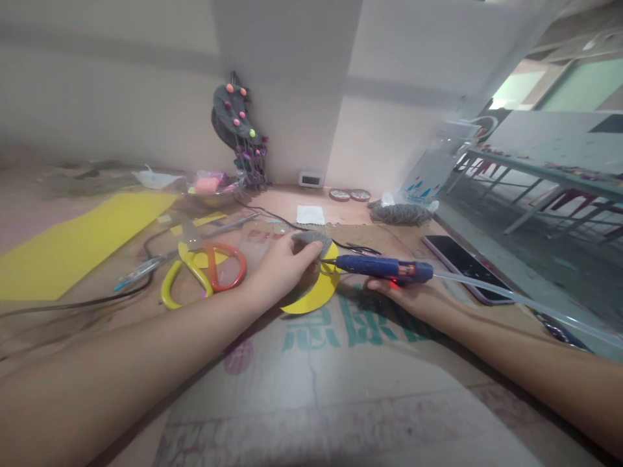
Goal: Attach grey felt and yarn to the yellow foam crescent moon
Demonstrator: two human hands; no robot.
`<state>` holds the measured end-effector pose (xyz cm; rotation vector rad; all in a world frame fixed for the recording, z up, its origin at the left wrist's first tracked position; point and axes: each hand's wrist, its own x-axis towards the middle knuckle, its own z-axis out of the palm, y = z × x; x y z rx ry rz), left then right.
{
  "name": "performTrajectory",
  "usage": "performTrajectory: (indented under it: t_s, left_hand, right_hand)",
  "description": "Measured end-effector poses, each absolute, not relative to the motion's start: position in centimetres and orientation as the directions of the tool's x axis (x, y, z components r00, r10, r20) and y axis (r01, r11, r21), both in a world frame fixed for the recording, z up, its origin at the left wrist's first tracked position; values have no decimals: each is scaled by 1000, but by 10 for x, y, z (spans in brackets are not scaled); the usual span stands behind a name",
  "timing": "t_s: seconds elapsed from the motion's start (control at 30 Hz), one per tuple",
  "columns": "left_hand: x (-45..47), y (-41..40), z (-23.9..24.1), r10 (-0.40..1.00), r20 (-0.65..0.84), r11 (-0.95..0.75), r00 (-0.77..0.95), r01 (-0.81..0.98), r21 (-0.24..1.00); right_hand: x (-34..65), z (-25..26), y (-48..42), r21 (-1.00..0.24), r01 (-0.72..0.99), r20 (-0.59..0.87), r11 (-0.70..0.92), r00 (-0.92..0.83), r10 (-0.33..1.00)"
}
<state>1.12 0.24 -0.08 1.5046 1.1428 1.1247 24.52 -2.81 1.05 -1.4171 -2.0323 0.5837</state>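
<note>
My right hand (402,293) is closed around a blue glue gun (372,265), which has a clear glue stick (467,280) trailing from its back and a red light glowing below. The gun's nozzle points left and meets a yellow crescent cutout (318,295) close to my left fingers. My left hand (287,263) pinches a grey felt piece (314,242) that lies partly over the crescent; some of its fingers are hidden. Left of that hand, scissors with one yellow and one orange handle (228,266) lie on the cardboard (311,389).
A grey crescent ornament with coloured balls (232,115) hangs against the wall. Yellow sheet (82,243) lies at left. Behind stand a small digital clock (311,178), grey yarn (402,213) and a clear jug (435,162). A phone (464,267) lies at right. Dark cord crosses the table.
</note>
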Motion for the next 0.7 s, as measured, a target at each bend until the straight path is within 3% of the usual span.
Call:
performTrajectory:
  t_s: [0.7]
  left_hand:
    - [11, 1, 0, 973, 144, -171, 178, 145, 975]
  right_hand:
    - [247, 10, -27, -621, 718, 199, 315, -244, 949]
